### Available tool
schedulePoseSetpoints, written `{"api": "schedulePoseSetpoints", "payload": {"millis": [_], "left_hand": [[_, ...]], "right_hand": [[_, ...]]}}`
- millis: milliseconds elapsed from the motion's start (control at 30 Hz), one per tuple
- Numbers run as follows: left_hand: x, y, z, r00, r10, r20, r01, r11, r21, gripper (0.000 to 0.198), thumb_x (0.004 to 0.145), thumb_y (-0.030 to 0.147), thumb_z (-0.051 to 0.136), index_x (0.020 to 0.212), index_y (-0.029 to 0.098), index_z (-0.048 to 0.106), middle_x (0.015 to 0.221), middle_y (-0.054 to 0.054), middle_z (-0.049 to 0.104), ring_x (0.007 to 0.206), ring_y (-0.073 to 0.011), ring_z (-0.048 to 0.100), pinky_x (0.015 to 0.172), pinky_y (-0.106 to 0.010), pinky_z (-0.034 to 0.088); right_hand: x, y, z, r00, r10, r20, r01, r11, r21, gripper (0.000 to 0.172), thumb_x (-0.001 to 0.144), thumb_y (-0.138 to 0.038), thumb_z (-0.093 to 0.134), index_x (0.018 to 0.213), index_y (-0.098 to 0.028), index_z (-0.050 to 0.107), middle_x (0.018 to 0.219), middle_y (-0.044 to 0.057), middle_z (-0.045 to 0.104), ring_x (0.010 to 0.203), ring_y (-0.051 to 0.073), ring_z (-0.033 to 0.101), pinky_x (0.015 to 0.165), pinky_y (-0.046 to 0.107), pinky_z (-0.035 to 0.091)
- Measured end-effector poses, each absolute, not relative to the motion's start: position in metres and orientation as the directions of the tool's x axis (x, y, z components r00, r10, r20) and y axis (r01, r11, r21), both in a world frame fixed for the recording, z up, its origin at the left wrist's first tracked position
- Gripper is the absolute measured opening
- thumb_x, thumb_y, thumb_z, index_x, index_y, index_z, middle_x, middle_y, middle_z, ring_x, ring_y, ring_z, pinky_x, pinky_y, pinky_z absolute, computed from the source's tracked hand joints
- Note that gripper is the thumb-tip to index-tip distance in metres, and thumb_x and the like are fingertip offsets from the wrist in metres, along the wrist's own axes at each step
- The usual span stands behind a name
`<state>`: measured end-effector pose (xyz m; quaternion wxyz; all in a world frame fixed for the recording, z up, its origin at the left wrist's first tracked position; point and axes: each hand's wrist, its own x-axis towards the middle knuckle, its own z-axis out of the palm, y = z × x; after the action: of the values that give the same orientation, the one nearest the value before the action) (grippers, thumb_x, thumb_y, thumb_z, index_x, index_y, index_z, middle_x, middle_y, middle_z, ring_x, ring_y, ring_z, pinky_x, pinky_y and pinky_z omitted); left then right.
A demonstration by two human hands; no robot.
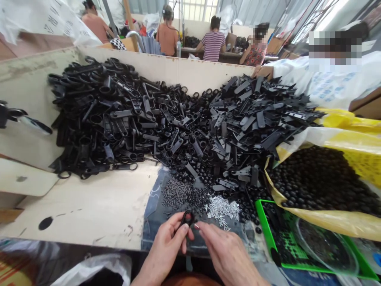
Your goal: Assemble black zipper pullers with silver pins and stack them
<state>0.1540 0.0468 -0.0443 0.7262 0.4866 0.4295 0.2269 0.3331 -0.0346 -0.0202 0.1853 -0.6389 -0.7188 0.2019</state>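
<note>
My left hand (169, 240) is closed around a black plastic part with a ring-shaped end (187, 217), held up above the dark cloth. Close to the right of that part, my right hand (223, 246) has its thumb and fingers pressed together. A tiny glint shows at its fingertips, too small to name. Just beyond the hands lie a pile of silver metal pins (222, 208), a heap of small dark grey pieces (177, 192) and some small black pieces (201, 196). The dark cloth (154, 226) lies beneath these piles.
Black ringed plastic parts (119, 111) and flat black pieces (247, 115) are heaped across the bench. At right stand a yellow-white sack of black balls (321, 182) and a green tray (268, 234) holding a clear bowl (351, 258). Several people sit in the background.
</note>
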Motion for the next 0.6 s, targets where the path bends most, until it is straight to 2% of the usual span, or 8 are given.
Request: {"api": "schedulePoseSetpoints", "payload": {"millis": [167,267,433,600], "left_hand": [[0.152,0.044,-0.047,0.537,0.742,-0.401,0.087,0.424,0.902,0.047,0.093,0.053,0.064,0.119,0.014,0.065,0.077,-0.001,0.069,0.051,-0.0085,0.052,0.055,-0.023,0.042],[0.151,0.042,-0.046,0.527,0.750,-0.400,0.093,0.417,0.904,0.047,0.094,0.052,0.063,0.122,0.014,0.065,0.078,0.000,0.069,0.052,-0.0090,0.053,0.057,-0.024,0.043],[0.152,0.039,-0.045,0.495,0.768,-0.407,0.123,0.402,0.907,0.045,0.095,0.052,0.060,0.119,0.014,0.065,0.076,-0.001,0.067,0.050,-0.0092,0.051,0.055,-0.024,0.043],[0.157,0.038,-0.045,0.461,0.786,-0.412,0.211,0.354,0.911,0.035,0.095,0.046,0.057,0.107,0.015,0.066,0.071,0.001,0.064,0.048,-0.0098,0.050,0.051,-0.023,0.040]], "right_hand": [[0.322,-0.029,-0.024,-0.126,0.991,-0.037,0.891,0.096,-0.443,0.025,0.097,-0.007,0.044,0.104,-0.025,0.060,0.080,-0.001,0.071,0.063,0.019,0.073,0.054,0.026,0.041],[0.319,-0.027,-0.022,-0.131,0.990,-0.049,0.921,0.103,-0.377,0.025,0.093,-0.004,0.048,0.101,-0.025,0.059,0.077,-0.002,0.069,0.058,0.018,0.071,0.052,0.026,0.038],[0.316,-0.028,-0.021,-0.119,0.987,-0.108,0.958,0.086,-0.273,0.031,0.088,0.000,0.056,0.105,-0.025,0.060,0.077,-0.003,0.069,0.061,0.016,0.072,0.052,0.024,0.039],[0.316,-0.030,-0.027,-0.159,0.982,-0.105,0.977,0.141,-0.160,0.048,0.082,0.005,0.060,0.125,-0.018,0.056,0.084,0.002,0.071,0.066,0.019,0.074,0.052,0.026,0.044]]}}
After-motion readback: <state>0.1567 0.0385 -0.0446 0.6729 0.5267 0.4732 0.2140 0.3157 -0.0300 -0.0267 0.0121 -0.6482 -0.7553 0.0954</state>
